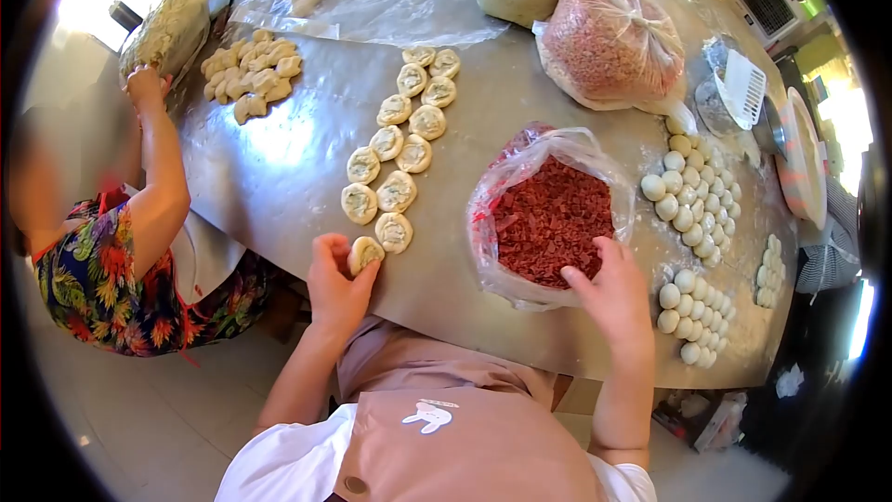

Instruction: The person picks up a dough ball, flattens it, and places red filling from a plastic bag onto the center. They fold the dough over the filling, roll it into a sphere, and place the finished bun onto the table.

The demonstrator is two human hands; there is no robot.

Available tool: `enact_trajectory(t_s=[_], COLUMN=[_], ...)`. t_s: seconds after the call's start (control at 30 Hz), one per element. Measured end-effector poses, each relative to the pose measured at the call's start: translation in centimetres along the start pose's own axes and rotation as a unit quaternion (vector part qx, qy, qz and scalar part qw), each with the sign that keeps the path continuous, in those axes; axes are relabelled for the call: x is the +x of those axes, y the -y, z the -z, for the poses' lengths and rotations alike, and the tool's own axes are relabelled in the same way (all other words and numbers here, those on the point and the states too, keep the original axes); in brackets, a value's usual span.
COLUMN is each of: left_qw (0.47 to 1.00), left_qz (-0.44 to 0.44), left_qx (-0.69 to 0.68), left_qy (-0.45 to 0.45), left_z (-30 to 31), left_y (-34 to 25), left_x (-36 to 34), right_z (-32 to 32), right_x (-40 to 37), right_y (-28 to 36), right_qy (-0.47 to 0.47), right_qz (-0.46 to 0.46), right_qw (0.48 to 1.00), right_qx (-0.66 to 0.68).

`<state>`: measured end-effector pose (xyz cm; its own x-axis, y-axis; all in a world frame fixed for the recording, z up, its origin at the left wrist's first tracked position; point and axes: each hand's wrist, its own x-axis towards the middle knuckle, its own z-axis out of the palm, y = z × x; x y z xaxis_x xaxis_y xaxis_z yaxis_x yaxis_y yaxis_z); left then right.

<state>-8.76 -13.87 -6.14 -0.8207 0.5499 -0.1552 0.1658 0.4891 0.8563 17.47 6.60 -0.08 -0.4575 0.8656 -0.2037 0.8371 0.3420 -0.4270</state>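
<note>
My left hand (340, 286) is closed around a small round of dough (366, 255) with a pale filling on top, at the near end of a double row of similar filled dough rounds (397, 192). My right hand (609, 293) reaches over the near right rim of a clear plastic bag (478, 256). Its thumb and fingers are apart, the tips at the dark red, chopped filling (553, 218) inside. Whether any filling lies between those fingers is hard to see.
White dough balls (692, 195) lie in groups on the right of the metal table (446, 302). Tied bags, one of pinkish filling (609, 37), stand at the back. Dough pieces (251, 74) lie at left, near another person's hand (146, 88) on a large bag (167, 28).
</note>
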Motion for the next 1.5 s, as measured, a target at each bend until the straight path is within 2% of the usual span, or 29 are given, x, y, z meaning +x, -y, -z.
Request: enact_trajectory(t_s=[0.07,0.1,0.17,0.2,0.3,0.33,0.47,0.53,0.63,0.73,0.83,0.9,0.97,1.17,1.27,1.4,1.5], left_qw=[0.978,0.951,0.86,0.83,0.75,0.724,0.728,0.716,0.725,0.727,0.697,0.662,0.68,0.72,0.751,0.736,0.739], left_qz=[0.047,0.101,0.204,0.198,0.206,0.233,0.242,0.26,0.284,0.296,0.305,0.307,0.303,0.294,0.289,0.282,0.296], left_qx=[-0.2,-0.28,-0.424,-0.46,-0.548,-0.564,-0.505,-0.469,-0.436,-0.477,-0.531,-0.561,-0.551,-0.526,-0.459,-0.486,-0.487], left_qy=[0.026,0.084,0.196,0.247,0.309,0.322,0.396,0.447,0.451,0.395,0.374,0.392,0.377,0.345,0.376,0.377,0.36], left_z=[0.0,0.3,1.0,0.9,-1.2,-1.9,-4.7,-5.8,-8.6,-11.7,-13.6,-14.7,-15.0,-14.9,-14.8,-14.7,-14.4], left_y=[0.8,0.3,-1.2,-0.7,-3.8,-5.0,-9.1,-10.5,-11.3,-11.5,-11.6,-10.8,-11.2,-11.4,-11.9,-11.9,-12.1], left_x=[-0.2,-0.1,-0.1,-0.1,-0.2,-0.2,-0.4,-0.6,-0.4,-0.4,-0.5,-0.2,-0.3,-0.1,-0.1,-0.2,0.3], right_z=[0.0,-0.2,-1.1,-1.5,-1.9,-3.1,-3.5,-2.8,-1.4,0.9,2.0,2.3,2.1,1.7,1.1,0.6,0.9], right_x=[0.2,0.3,0.8,1.5,2.5,2.6,3.3,3.7,3.9,3.7,3.1,2.8,2.8,2.8,2.9,2.7,3.0], right_y=[0.8,1.1,1.6,2.0,3.9,3.7,2.2,1.3,0.5,1.4,2.8,4.0,4.5,4.4,4.2,4.3,3.3], right_qy=[0.04,0.035,0.023,0.024,0.058,0.011,-0.036,-0.029,-0.044,-0.035,-0.062,-0.027,-0.021,-0.015,-0.028,-0.05,-0.017], right_qz=[-0.032,-0.014,0.021,0.013,0.042,0.073,0.112,0.092,0.06,0.018,0.092,0.103,0.143,0.142,0.139,0.138,0.045], right_qw=[0.999,0.999,0.999,1.0,0.996,0.995,0.992,0.994,0.995,0.985,0.967,0.97,0.972,0.964,0.961,0.95,0.936], right_qx=[0.007,0.001,-0.008,0.014,0.047,0.06,0.055,0.049,0.071,0.167,0.228,0.218,0.187,0.223,0.237,0.277,0.349])
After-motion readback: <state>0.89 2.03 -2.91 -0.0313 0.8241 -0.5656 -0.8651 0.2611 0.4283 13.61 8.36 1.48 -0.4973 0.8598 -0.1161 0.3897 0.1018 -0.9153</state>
